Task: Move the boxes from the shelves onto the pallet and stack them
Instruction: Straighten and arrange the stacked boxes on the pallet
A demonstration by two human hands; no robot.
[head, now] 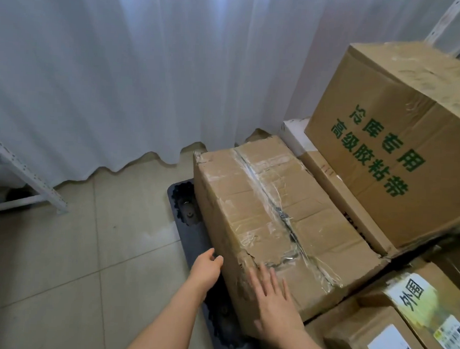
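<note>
A long, worn cardboard box [269,207] with torn clear tape along its top lies on the dark plastic pallet [185,206]. My left hand [207,269] touches the box's near left side with relaxed fingers. My right hand [273,305] lies flat, fingers spread, on the box's near top corner. To the right, a big box with green printing [399,144] stands on a flatter carton [338,195]. Two smaller labelled boxes [401,327] sit at the lower right, next to the long box.
A white curtain [122,72] hangs behind the pallet down to the tiled floor [75,260]. A white metal shelf frame [26,176] stands at the left edge. Another shelf upright [446,23] shows at the top right.
</note>
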